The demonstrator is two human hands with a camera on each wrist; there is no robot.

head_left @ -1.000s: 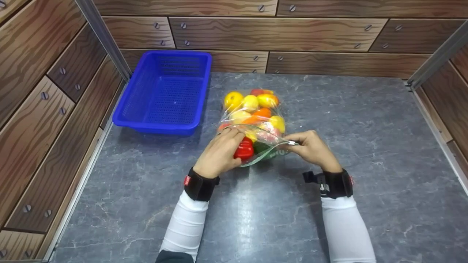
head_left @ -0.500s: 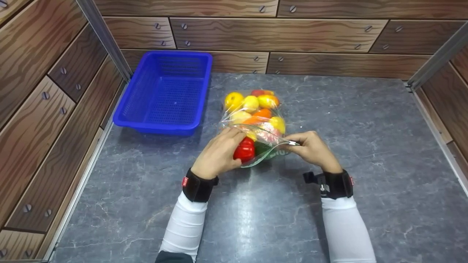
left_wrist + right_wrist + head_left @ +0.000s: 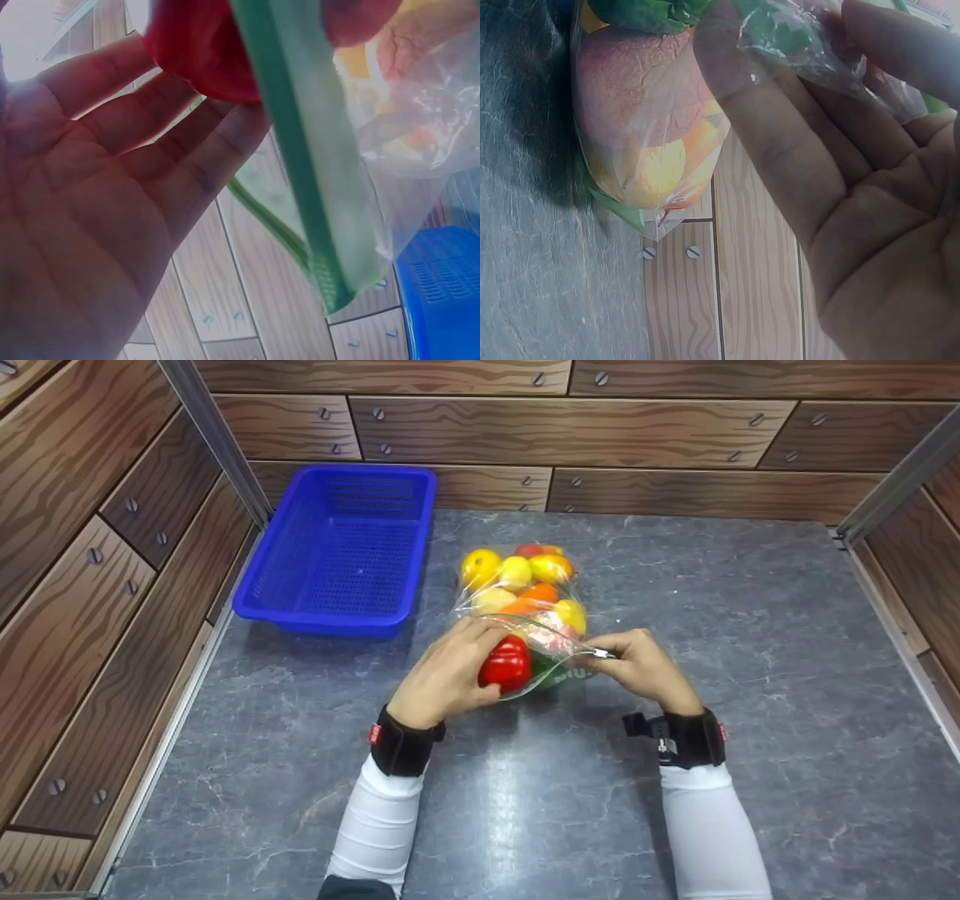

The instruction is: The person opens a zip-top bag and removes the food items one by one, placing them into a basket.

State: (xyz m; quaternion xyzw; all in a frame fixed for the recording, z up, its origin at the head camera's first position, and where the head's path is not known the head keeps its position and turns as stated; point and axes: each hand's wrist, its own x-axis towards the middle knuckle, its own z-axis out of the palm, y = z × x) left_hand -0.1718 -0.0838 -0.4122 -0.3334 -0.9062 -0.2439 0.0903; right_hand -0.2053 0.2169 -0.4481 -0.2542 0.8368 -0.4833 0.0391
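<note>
In the head view, my left hand (image 3: 446, 675) holds a red bell pepper (image 3: 507, 664) at the mouth of a clear zip bag (image 3: 571, 675), fingers behind it and thumb in front. The left wrist view shows the fingers against the pepper (image 3: 199, 52), beside the bag's green zip strip (image 3: 289, 150). My right hand (image 3: 641, 667) pinches the right end of the bag's mouth by the white slider (image 3: 600, 653). Inside the bag lie several yellow, orange and red fruits, a pinkish round fruit (image 3: 634, 90) and a green vegetable (image 3: 645, 11). The bag rests on the table.
A blue perforated basket (image 3: 330, 619) stands at the back left, with nothing seen inside. Grey marbled tabletop (image 3: 750, 660) spreads around the bag. Wood-patterned walls (image 3: 570, 431) close off the back and both sides.
The red bell pepper has come further into view at the bag's mouth, shifting slightly right. My left hand has turned a little and its wrist has moved slightly left. The right hand has stayed still.
</note>
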